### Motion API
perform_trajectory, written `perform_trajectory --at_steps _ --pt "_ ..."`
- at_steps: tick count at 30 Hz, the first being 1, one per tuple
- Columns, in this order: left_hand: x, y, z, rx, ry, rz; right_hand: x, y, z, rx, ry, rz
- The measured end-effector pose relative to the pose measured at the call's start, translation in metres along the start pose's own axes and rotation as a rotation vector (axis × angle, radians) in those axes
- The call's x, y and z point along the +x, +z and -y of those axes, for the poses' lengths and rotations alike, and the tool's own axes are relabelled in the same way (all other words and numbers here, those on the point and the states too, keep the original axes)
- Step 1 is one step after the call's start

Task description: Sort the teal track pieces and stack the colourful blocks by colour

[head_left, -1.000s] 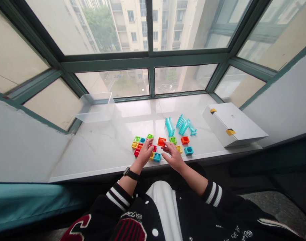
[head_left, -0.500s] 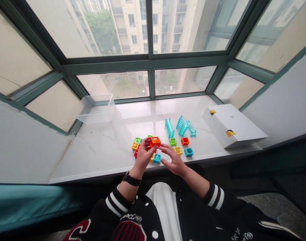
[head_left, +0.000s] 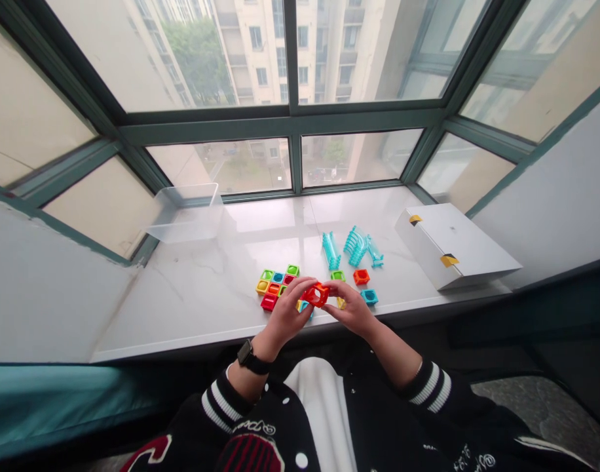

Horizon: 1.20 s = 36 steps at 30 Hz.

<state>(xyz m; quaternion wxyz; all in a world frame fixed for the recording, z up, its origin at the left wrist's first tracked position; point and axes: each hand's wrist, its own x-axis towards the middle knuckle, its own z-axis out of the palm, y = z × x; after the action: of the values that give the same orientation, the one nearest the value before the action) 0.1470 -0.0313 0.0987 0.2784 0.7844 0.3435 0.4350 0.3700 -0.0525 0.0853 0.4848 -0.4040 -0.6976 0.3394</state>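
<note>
Between both hands is a red-orange hollow toy block (head_left: 316, 295), raised a little over the sill. My left hand (head_left: 291, 307) is closed on its left side, and my right hand (head_left: 350, 307) pinches its right side. Below and left of it lies a cluster of coloured blocks (head_left: 273, 288) in green, blue, yellow, orange and red, partly hidden by my left hand. Beyond my right hand sit a loose green block (head_left: 337, 275), a red-orange block (head_left: 361, 276) and a blue block (head_left: 369, 297). A yellow block (head_left: 341, 303) is mostly covered by that hand.
Clear turquoise track pieces (head_left: 356, 246) lie behind the loose blocks. A transparent plastic bin (head_left: 187, 226) stands at the back left of the white sill (head_left: 192, 308). On the right is a white box (head_left: 457, 246) with yellow-black tabs. Window frames (head_left: 280, 131) close off the back.
The red-orange block has been lowered slightly to the right and turned, its round opening now showing. My right hand has closed in and grips it as well.
</note>
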Motion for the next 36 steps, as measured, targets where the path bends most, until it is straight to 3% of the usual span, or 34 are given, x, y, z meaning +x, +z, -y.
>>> perform_trajectory --at_steps 5,9,20,27,36 --pt "-0.002 0.003 0.006 -0.086 -0.091 -0.046 0.004 -0.001 0.008 -0.089 -0.091 -0.059" --pt "-0.002 0.005 0.005 -0.126 -0.146 -0.068 0.005 -0.001 0.011 -0.101 -0.081 -0.076" --pt "-0.001 0.01 0.004 -0.145 -0.162 -0.065 0.003 -0.004 0.007 -0.146 -0.046 0.064" --pt "-0.001 0.018 0.0 -0.249 -0.238 -0.088 -0.001 0.002 0.0 -0.197 -0.003 -0.081" --pt "-0.002 0.026 0.008 -0.356 -0.383 0.004 -0.004 0.0 -0.009 -0.191 0.012 -0.059"
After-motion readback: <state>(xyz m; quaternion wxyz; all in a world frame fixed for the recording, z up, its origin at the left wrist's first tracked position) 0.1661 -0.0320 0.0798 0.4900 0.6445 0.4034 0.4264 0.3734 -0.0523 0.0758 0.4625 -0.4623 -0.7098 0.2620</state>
